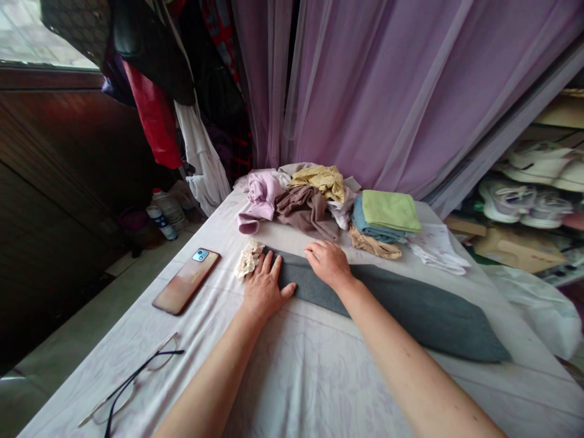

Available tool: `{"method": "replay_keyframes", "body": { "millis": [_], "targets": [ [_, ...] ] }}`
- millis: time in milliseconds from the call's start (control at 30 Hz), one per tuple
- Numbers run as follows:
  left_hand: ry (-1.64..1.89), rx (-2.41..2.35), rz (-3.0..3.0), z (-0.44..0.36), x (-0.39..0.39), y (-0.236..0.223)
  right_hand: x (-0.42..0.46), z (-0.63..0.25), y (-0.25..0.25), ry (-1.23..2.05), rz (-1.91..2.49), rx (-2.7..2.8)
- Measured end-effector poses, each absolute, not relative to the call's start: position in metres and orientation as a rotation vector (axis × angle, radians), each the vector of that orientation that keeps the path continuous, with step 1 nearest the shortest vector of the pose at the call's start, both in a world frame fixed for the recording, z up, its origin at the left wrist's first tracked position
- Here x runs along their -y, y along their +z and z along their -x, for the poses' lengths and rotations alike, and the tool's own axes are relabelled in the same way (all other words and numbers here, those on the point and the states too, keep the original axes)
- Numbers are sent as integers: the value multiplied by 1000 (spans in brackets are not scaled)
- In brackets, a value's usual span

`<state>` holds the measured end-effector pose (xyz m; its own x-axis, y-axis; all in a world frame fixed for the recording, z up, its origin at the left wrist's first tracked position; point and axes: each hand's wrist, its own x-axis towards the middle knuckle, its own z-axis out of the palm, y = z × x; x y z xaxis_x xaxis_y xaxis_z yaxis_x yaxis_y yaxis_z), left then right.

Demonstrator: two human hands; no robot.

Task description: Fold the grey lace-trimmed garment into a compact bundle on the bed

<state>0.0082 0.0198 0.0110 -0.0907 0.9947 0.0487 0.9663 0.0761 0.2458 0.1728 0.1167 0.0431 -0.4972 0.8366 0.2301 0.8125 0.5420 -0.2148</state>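
A dark grey garment (420,310), folded into a long strip, lies across the bed-like surface from centre to right. At its left end is a bunched piece of cream lace (249,258); whether it is sewn on, I cannot tell. My left hand (265,287) presses flat on that end with fingers spread, the fingertips beside the lace. Along the far edge of the strip, my right hand (329,263) has its fingers bent together on the cloth, the tips partly hidden. Both forearms reach in from the near side, the right one crossing over the garment.
A rumpled clothes pile (303,210) and folded clothes topped by a green one (390,211) sit at the back. A phone (187,281) and glasses (132,383) lie left on the white sheet (310,377). Purple curtains (378,91) hang behind; shoes (520,201) fill shelves at right.
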Motion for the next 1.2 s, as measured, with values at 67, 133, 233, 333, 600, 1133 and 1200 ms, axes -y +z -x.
{"method": "replay_keyframes", "body": {
  "millis": [67, 133, 233, 333, 600, 1133, 1200],
  "targets": [
    [336, -2213, -2014, -9, -20, 10, -105, -175, 30, 111, 1197, 2532],
    [336, -2225, -2002, -10, -21, 9, -95, -176, 17, 165, 1041, 2612],
    [337, -2242, -1994, -11, -21, 8, -92, -175, 5, 219, 1072, 2695],
    [376, -2236, -2036, -9, -21, 7, -97, -175, 5, 228, 1236, 2731],
    [412, -2253, -2063, -10, -24, 5, -76, -195, 12, 148, 1266, 2649],
    [415, -1954, -2384, -5, -27, 4, -59, -216, 7, 144, 1695, 2513],
    [392, -1990, -2353, -6, -29, 5, -57, -216, 7, 141, 1702, 2507]
  ]
}}
